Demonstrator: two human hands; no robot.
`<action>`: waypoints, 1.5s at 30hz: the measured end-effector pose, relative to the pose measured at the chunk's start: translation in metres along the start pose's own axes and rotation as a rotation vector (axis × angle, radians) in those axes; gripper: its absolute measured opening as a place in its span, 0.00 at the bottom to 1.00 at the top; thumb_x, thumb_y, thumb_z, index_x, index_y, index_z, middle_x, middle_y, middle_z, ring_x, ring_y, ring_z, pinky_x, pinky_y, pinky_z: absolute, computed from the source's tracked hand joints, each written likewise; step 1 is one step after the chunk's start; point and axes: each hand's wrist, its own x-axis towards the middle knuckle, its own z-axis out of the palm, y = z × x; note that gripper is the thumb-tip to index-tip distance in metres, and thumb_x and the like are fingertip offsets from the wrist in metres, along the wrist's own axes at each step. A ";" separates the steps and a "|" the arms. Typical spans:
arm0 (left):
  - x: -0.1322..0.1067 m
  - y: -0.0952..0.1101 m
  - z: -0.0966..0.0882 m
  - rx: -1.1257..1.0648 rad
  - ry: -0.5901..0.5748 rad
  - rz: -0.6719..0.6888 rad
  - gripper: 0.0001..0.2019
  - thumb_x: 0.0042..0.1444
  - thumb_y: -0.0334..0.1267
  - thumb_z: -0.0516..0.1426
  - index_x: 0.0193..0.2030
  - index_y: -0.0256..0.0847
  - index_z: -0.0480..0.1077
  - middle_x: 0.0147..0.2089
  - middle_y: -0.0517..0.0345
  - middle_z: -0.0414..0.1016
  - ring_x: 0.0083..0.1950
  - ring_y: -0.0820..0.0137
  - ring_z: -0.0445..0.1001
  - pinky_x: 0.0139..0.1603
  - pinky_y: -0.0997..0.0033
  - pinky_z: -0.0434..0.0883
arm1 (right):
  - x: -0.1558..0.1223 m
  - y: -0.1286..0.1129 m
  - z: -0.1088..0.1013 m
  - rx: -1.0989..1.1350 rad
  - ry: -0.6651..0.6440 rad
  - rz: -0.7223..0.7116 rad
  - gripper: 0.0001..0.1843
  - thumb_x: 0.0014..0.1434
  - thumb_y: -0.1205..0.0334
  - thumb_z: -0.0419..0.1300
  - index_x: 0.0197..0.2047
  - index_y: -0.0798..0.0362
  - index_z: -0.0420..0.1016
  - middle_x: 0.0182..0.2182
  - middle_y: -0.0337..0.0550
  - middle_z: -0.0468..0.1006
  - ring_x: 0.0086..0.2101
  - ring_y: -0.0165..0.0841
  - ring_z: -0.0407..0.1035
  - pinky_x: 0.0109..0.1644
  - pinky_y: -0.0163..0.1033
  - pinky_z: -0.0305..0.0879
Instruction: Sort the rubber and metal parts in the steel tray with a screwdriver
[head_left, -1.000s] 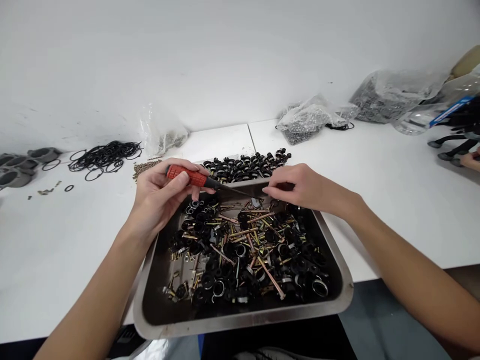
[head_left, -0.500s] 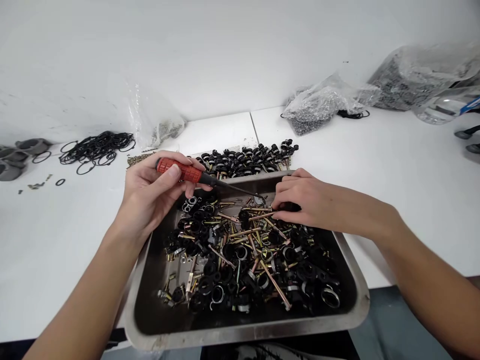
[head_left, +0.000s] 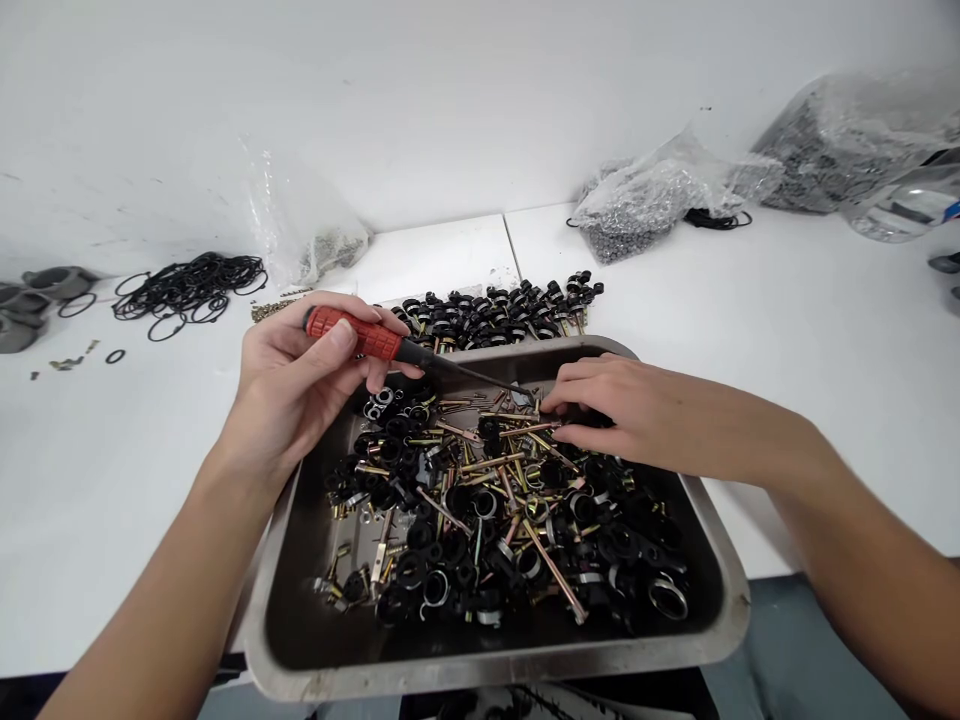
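1. The white tabletop (head_left: pixel 112 520) is overhung at its near edge by a deep metal tray (head_left: pixel 495 672).
2. Beyond the tray's far edge, a heap of black ring-shaped assemblies (head_left: pixel 495 318) is spread on the tabletop.
3. The right hand (head_left: pixel 615 395) is placed over the tray's far right corner, with fingers half curled and the thumb set apart from them. Whether anything is held beneath the fingers cannot be told.
4. The left hand (head_left: pixel 292 370) is raised at the tray's far left corner, wrapped around the handle of a red-handled screwdriver (head_left: pixel 416 353), with the thumb laid along the grip.
5. The screwdriver's long axis is slanted down from left to right, its shaft carried over the far part of the tray. The tip is brought just beside the right fingertips; whether contact is made cannot be told. On this lie, tip against right fingers, the coming move is judged to turn.
6. Below the tip, toward the tray's near edge, a long copper-coloured pin (head_left: pixel 525 431) is laid nearly parallel to the tray's far edge. Its right end is found at the right hand's fingertips, so the right hand is much the nearer; by the left hand it is reached only through the screwdriver's length.
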 end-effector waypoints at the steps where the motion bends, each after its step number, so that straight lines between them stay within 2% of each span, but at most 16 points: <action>1: 0.000 0.000 0.000 0.002 -0.001 0.001 0.03 0.56 0.43 0.65 0.37 0.56 0.81 0.41 0.55 0.82 0.24 0.69 0.70 0.35 0.56 0.84 | 0.000 0.000 0.000 0.004 -0.019 -0.009 0.24 0.70 0.44 0.51 0.52 0.49 0.80 0.46 0.48 0.78 0.47 0.44 0.71 0.53 0.52 0.65; 7: 0.001 -0.001 0.001 0.017 0.016 0.011 0.04 0.54 0.44 0.65 0.36 0.54 0.81 0.41 0.54 0.82 0.24 0.69 0.69 0.36 0.54 0.84 | -0.001 -0.002 -0.003 0.034 -0.115 -0.070 0.24 0.71 0.47 0.50 0.57 0.50 0.78 0.54 0.48 0.76 0.52 0.45 0.71 0.57 0.52 0.64; 12: 0.001 -0.002 0.000 0.024 0.003 0.000 0.04 0.55 0.44 0.63 0.37 0.58 0.80 0.41 0.58 0.83 0.24 0.68 0.70 0.36 0.56 0.83 | -0.001 -0.004 -0.006 0.068 -0.144 -0.113 0.24 0.71 0.47 0.50 0.60 0.48 0.77 0.54 0.48 0.76 0.51 0.43 0.71 0.55 0.50 0.66; 18: 0.001 -0.004 -0.001 -0.019 0.003 -0.002 0.04 0.55 0.42 0.64 0.37 0.57 0.80 0.41 0.56 0.83 0.24 0.67 0.69 0.35 0.55 0.83 | -0.001 -0.008 -0.007 0.101 -0.199 -0.177 0.23 0.71 0.51 0.49 0.65 0.39 0.73 0.53 0.45 0.75 0.50 0.40 0.70 0.55 0.47 0.67; 22: 0.001 -0.002 0.001 -0.011 0.014 -0.012 0.03 0.55 0.42 0.64 0.36 0.56 0.80 0.41 0.55 0.83 0.25 0.67 0.69 0.33 0.55 0.82 | -0.002 -0.009 -0.010 0.146 -0.254 -0.198 0.22 0.73 0.53 0.48 0.64 0.38 0.73 0.53 0.43 0.75 0.51 0.38 0.70 0.54 0.45 0.67; 26: 0.001 0.000 0.003 0.017 0.033 -0.008 0.02 0.54 0.43 0.65 0.35 0.55 0.81 0.40 0.53 0.82 0.24 0.67 0.69 0.30 0.56 0.80 | -0.005 -0.006 -0.015 0.141 -0.321 -0.212 0.22 0.73 0.54 0.48 0.63 0.38 0.74 0.57 0.42 0.74 0.55 0.38 0.69 0.58 0.45 0.67; 30: 0.001 -0.001 0.002 0.033 0.026 -0.012 0.03 0.54 0.44 0.65 0.35 0.55 0.81 0.40 0.54 0.82 0.24 0.67 0.71 0.29 0.57 0.80 | -0.008 -0.004 -0.019 0.143 -0.330 -0.207 0.21 0.72 0.55 0.51 0.62 0.37 0.76 0.57 0.41 0.75 0.56 0.39 0.69 0.60 0.46 0.67; 36: 0.001 -0.003 0.002 -0.005 -0.035 0.023 0.04 0.57 0.41 0.64 0.37 0.55 0.81 0.41 0.55 0.82 0.24 0.68 0.71 0.30 0.59 0.81 | -0.010 -0.001 -0.021 0.212 -0.304 -0.184 0.17 0.67 0.54 0.59 0.56 0.41 0.81 0.54 0.42 0.79 0.54 0.41 0.71 0.58 0.46 0.69; 40: 0.001 -0.003 0.002 0.014 -0.087 0.041 0.05 0.57 0.40 0.63 0.39 0.56 0.81 0.41 0.55 0.83 0.26 0.66 0.74 0.22 0.61 0.78 | -0.011 0.000 -0.025 0.256 -0.341 -0.178 0.18 0.64 0.52 0.62 0.55 0.45 0.83 0.50 0.44 0.82 0.52 0.42 0.72 0.54 0.45 0.69; 45: 0.003 -0.006 0.000 0.016 -0.224 0.057 0.08 0.55 0.41 0.64 0.42 0.55 0.82 0.41 0.51 0.83 0.24 0.65 0.74 0.18 0.61 0.73 | -0.010 -0.003 -0.029 0.240 -0.377 -0.146 0.19 0.64 0.50 0.62 0.54 0.45 0.83 0.51 0.44 0.81 0.53 0.42 0.71 0.54 0.45 0.69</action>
